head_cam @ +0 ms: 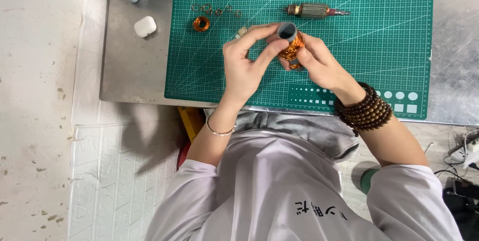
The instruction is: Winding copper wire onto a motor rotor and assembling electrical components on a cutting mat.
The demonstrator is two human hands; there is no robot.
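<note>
A: Surface and room?

B: Grey metal table (134, 71), green cutting mat (379, 46) on top with a white grid. Pale floor left of the mat, white brick-pattern panel (107, 171) below the table's near edge. Cables and a power strip (469, 148) low to the right of the mat.

A: On the mat?

B: Motor armature (313, 10) near the far edge, copper wire coil (201, 23) toward the left, small copper loops (214, 9) just beyond it. Off the mat's left edge, a white earbud case (145, 26).

A: Thing in hand?

B: Short grey tube (287, 31), open end up, wrapped in orange copper winding (292, 50). Held above the mat's middle.

A: Grip?

B: Left hand (247, 66) pinching the tube between thumb and forefinger. Right hand (319, 64) closed on the winding from the other side, beaded bracelets (366, 109) at that wrist.
</note>
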